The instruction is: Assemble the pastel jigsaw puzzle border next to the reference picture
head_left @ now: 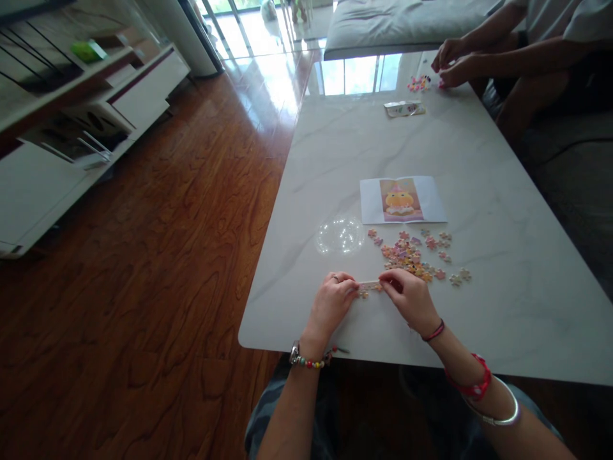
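The short row of pale, straight-edged jigsaw pieces (370,284) lies on the near side of the white paper sheet printed with a yellow cartoon figure (402,199), its long axis crosswise between left hand (334,299) and right hand (407,295), which pinch its opposite ends, neither nearer.

Left forearm (291,409) extended forward, steep in view; right forearm (457,358) slanting in from lower right. Left hand (332,301) back upward, fingers (352,286) drawn into a pinch. Right hand (408,295) curled inward, likewise pinched. Hands nearly level, tips facing, narrow gap between
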`<state>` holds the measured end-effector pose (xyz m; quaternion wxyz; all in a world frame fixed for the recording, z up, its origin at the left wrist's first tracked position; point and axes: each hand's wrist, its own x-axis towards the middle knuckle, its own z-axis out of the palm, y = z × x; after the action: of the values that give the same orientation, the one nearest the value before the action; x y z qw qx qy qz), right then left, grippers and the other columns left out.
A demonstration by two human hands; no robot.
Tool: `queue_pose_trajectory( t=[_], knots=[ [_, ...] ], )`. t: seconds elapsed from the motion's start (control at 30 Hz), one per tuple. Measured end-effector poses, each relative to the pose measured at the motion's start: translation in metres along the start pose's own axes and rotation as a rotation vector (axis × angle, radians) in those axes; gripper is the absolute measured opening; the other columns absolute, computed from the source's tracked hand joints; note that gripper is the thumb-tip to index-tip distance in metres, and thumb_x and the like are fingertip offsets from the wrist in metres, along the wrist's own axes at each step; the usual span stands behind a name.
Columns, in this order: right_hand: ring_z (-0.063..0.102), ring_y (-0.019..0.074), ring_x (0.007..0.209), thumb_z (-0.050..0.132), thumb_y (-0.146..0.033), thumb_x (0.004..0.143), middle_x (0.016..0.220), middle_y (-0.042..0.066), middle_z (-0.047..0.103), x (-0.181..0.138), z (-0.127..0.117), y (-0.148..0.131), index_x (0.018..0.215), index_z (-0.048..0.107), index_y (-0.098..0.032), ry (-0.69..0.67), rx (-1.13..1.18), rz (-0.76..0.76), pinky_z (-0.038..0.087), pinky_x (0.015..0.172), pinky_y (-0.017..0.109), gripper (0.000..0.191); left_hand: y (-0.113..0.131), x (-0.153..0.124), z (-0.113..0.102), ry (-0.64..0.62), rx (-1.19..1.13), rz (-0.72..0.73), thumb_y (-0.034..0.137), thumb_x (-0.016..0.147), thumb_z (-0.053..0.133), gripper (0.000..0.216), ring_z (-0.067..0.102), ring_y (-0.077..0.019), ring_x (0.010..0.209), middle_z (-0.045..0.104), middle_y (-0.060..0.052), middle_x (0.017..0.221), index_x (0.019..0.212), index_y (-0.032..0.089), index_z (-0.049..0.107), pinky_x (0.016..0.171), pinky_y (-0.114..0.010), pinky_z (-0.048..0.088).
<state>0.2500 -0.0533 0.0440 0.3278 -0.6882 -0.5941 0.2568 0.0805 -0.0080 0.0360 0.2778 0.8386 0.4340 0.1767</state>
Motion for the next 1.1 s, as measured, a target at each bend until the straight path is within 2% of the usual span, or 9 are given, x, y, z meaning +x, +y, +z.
queue_pose_trajectory(
  t=[0.1,0.2,0.33,0.63,0.83,1.1],
  knots=[
    [0.053,0.0115,0.062,0.048,-0.022,0.078,0.073,0.004,0.060,0.002,-0.004,0.003,0.075,0.061,-0.018,-0.020,-0.018,-0.090,0.043,0.059,0.023,0.015,0.001,0.001,0.001,0.021,0.003,-0.011,0.021,0.079,0.052,0.011,0.051,-0.0154,0.086,0.060,-0.002,0.088,0.083,0.022,0.062,0.081,-0.031,0.043],
    [0.054,0.0119,0.068,0.044,-0.020,0.080,0.078,0.004,0.058,-0.002,-0.001,0.004,0.080,0.062,-0.018,-0.113,-0.069,-0.215,0.044,0.064,0.023,0.018,0.003,0.003,0.002,0.027,0.002,-0.026,0.020,0.078,0.053,0.009,0.051,-0.0154,0.086,0.059,-0.002,0.087,0.080,0.022,0.062,0.081,-0.030,0.044],
    [0.055,0.0130,0.075,0.044,-0.022,0.082,0.085,0.005,0.058,-0.013,0.005,0.002,0.089,0.061,-0.020,-0.195,-0.139,-0.280,0.044,0.069,0.025,0.018,0.005,0.005,0.001,0.020,-0.006,-0.049,0.018,0.078,0.052,0.010,0.051,-0.0154,0.086,0.059,-0.002,0.087,0.076,0.021,0.061,0.079,-0.029,0.044],
    [0.055,0.0150,0.077,0.038,-0.023,0.085,0.084,0.006,0.058,-0.018,0.024,-0.003,0.086,0.060,-0.019,-0.146,-0.312,-0.241,0.043,0.069,0.025,0.022,0.003,0.006,0.000,0.006,-0.045,-0.053,0.017,0.076,0.053,0.009,0.050,-0.0158,0.087,0.058,-0.002,0.089,0.076,0.021,0.061,0.080,-0.030,0.043],
    [0.055,0.0138,0.077,0.038,-0.024,0.086,0.083,0.006,0.058,-0.016,0.025,-0.002,0.083,0.061,-0.019,-0.140,-0.288,-0.224,0.041,0.069,0.024,0.024,0.001,0.006,0.001,0.001,-0.072,-0.050,0.015,0.075,0.052,0.011,0.050,-0.0154,0.088,0.058,-0.002,0.089,0.078,0.021,0.061,0.081,-0.030,0.043],
    [0.055,0.0131,0.074,0.036,-0.025,0.086,0.084,0.006,0.057,-0.015,0.027,-0.003,0.085,0.059,-0.018,-0.153,-0.365,-0.231,0.040,0.065,0.022,0.023,0.001,0.007,-0.001,-0.001,-0.063,-0.045,0.014,0.076,0.050,0.013,0.051,-0.0150,0.087,0.059,-0.002,0.088,0.076,0.021,0.061,0.080,-0.029,0.044]
  ],
)
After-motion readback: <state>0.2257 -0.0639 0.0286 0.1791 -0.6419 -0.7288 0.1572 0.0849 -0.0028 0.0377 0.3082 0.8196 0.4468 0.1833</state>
